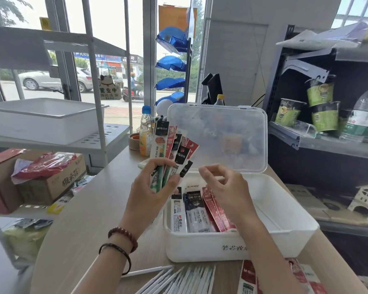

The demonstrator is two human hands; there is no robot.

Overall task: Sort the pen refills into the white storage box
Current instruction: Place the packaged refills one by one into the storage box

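Left hand: left hand point(152, 185) raised above the table, palm toward the camera, fingers and thumb clamped on a fan of pen refill packets point(172, 149); two bracelets point(122, 240) on the wrist.
Held packets: upright and splayed, black, red and white headers uppermost; lower ends hidden inside the grip.
Right hand: right hand point(225, 187) hovers over the white storage box point(285, 211), fingers curled, thumb and forefinger tips near each other but apart, nothing visible between them.
Right forearm: crosses the box's front edge and covers part of the printed label on the front wall.
Box contents: sorted refill packets point(197, 211) lie side by side in the left part, white, dark blue and red; right ends of the red ones hidden under the right hand.
Lid: translucent lid point(218, 136) stands open behind the box; shapes behind it too blurred to name.
Table: wooden table point(89, 209) bears the box.
Near edge: white refill tubes point(179, 279) lie loose in front of the box, cut off by the frame bottom; more red packets point(249, 279) beside them, partly behind the right forearm.
Beyond: drink bottle point(146, 132) stands just left of the lid.
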